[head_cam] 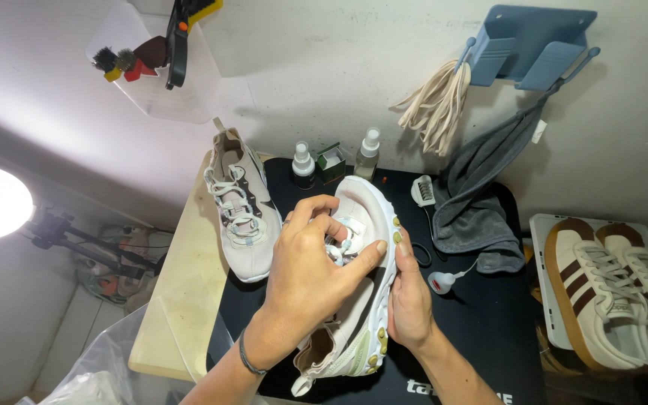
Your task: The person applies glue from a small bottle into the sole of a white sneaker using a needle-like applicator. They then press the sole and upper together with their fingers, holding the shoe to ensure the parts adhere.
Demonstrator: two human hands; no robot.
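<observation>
Lacing looks partway, by my read: your shoe [361, 262] shows loose lace loops at the eyelets under your fingers, nothing tied that can be seen. Its mate [238, 210] lies on the desk [481, 337] to the left, laced but loose.

Your left hand [309, 262] is closed over the top of the shoe, fingertips pinching at the lace area. Your right hand [410, 296] is clamped on the sole edge, steadying it.

The shoe is held above the dark mat, toe away from you. Pale pink-beige upper, white sole with yellowish studs along the rim, dark stripe on the side.
</observation>
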